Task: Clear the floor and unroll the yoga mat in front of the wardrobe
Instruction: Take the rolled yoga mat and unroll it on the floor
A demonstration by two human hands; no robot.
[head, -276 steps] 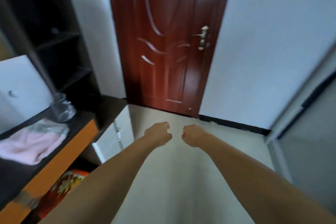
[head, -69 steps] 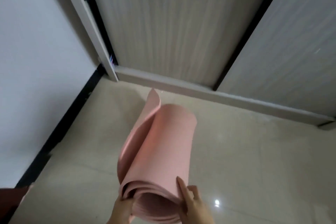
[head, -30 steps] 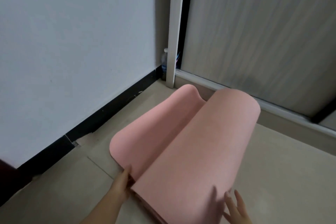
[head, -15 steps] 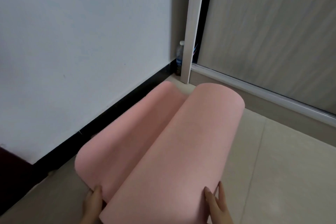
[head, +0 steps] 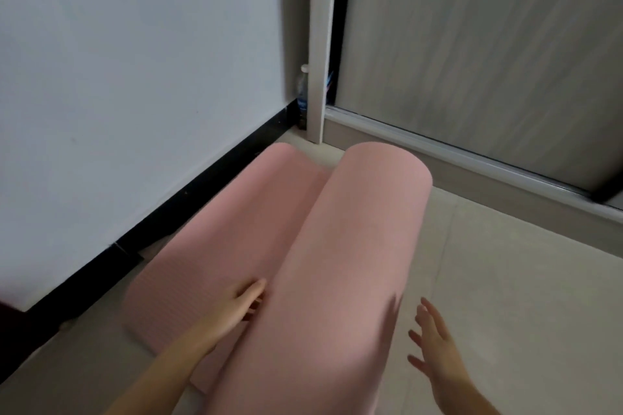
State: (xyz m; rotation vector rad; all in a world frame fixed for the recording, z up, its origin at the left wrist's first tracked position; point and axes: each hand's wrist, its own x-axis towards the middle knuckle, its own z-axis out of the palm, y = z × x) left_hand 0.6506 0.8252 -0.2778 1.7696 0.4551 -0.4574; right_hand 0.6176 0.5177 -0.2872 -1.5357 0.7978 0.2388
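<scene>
Pink yoga mat (head: 354,246) partly unrolled on floor (head: 505,280), near wardrobe (head: 472,44).
Left hand (head: 236,307) open, flat on the unrolled flap beside roll; right hand (head: 435,347) open, fingers spread, just clear of roll.

**No legible text in view**

Inspection of the head view finds no readable writing, brand, number or sign. The bottle (head: 302,91) standing in the corner between the white wall (head: 135,77) and the wardrobe (head: 472,44) frame carries a bluish label band, but it is too small and blurred to read. The pink yoga mat (head: 337,263) shows a plain surface with no print or logo on either the rolled or the flat part. The wardrobe doors, the black skirting (head: 168,216) and the floor tiles (head: 505,296) bear no markings.
</scene>
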